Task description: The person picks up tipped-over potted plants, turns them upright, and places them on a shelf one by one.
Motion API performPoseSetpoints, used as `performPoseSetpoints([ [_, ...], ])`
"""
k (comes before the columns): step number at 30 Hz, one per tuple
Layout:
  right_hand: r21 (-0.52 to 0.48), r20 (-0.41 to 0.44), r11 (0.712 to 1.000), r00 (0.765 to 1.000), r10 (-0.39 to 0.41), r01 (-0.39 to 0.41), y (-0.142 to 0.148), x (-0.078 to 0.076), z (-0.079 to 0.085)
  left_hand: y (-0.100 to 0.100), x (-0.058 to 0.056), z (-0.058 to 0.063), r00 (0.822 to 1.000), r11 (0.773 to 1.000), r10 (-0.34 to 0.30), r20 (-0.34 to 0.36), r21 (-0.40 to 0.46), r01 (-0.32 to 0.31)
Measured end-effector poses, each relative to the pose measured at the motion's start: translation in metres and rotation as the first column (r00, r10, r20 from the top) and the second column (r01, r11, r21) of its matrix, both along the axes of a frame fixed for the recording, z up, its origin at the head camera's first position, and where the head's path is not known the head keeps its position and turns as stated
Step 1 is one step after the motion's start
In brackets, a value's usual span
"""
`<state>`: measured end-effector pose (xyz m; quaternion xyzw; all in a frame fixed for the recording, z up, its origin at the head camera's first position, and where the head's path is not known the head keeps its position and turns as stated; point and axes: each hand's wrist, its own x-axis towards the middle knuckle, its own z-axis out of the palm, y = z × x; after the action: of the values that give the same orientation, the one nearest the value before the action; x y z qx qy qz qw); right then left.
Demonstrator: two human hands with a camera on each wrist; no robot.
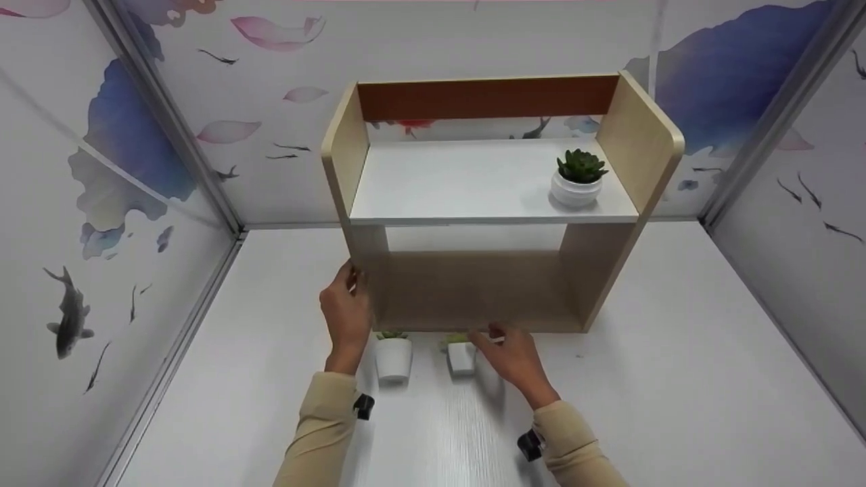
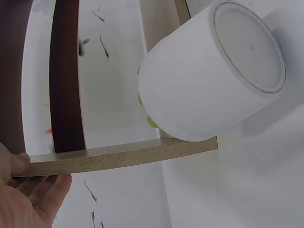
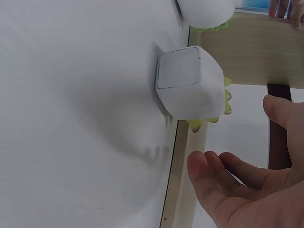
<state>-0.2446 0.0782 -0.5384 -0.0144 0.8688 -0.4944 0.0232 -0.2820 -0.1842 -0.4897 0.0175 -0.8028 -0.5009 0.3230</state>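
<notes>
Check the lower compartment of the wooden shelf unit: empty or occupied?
Empty: the lower compartment of the wooden shelf unit shows only bare panel; both small white pots stand outside it.

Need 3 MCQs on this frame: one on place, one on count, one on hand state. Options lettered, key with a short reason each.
1. Where does the succulent in the round white pot stand?
A. on the shelf board, right end
B. on the table by the left wall
C. on top of the back rail

2. How many potted plants show in the head view?
A. one
B. two
C. three

3. What is the left hand doing?
A. lifting the square pot
B. gripping the left side panel of the wooden shelf unit
C. lying flat on the table

Key:
1 A, it sits on the white board beside the right panel.
2 C, one on the shelf, plus the cylindrical pot and the square pot on the table.
3 B, its fingers wrap the panel's edge; the right hand hangs open beside the square pot.
</notes>
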Motion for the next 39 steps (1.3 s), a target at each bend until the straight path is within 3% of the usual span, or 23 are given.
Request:
performPoseSetpoints([
  [15, 0.016, 0.084, 1.0, 0.996, -0.003, 0.002, -0.007, 0.002, -0.003, -0.001, -0.001, 0.0, 1.0, 1.0, 0.002, -0.009, -0.004, -0.003],
  [27, 0.014, 0.094, 1.0, 0.996, -0.001, -0.001, -0.013, 0.002, -0.014, -0.001, -0.001, -0.002, 1.0, 1.0, -0.002, 0.004, -0.001, 0.002],
  [39, 0.022, 0.092, 1.0, 0.996, 0.011, -0.013, -0.018, 0.002, -0.014, -0.002, -0.001, -0.004, 1.0, 1.0, 0.001, -0.019, -0.026, -0.001],
])
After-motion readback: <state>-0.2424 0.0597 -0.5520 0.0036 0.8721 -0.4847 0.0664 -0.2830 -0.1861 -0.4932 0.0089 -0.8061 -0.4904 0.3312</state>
